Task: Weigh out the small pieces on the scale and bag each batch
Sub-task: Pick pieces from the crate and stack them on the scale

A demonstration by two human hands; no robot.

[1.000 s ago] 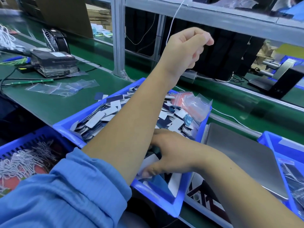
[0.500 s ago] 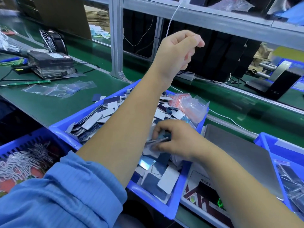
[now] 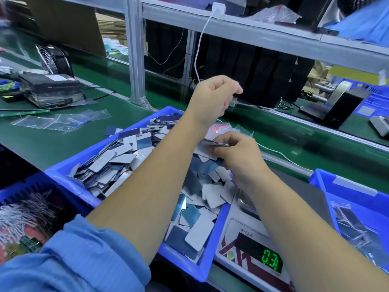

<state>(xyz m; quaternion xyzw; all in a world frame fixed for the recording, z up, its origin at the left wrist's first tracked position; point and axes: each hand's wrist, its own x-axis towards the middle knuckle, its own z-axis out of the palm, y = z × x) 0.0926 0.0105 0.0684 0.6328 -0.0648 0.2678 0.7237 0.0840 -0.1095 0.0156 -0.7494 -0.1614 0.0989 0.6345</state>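
- The right hand (image 3: 237,157) pinches a thin stack of flat pieces (image 3: 214,142) above the far end of the blue bin (image 3: 63,172); the stack lies roughly level, its long axis running left to right.
- The left hand (image 3: 212,98) is raised over the bin's far rim with curled fingers; whether it holds a clear bag I cannot tell.
- The scale (image 3: 248,245) sits just right of the bin, touching its wall; its pan is mostly hidden under the right forearm, and its green display is lit.
- The right hand is the nearer one to the pan, so I judge the coming move to be a short carry rightward and toward the body, over the bin's right wall.
- A second blue bin (image 3: 328,182) of bagged pieces borders the scale on the right, limiting room there.
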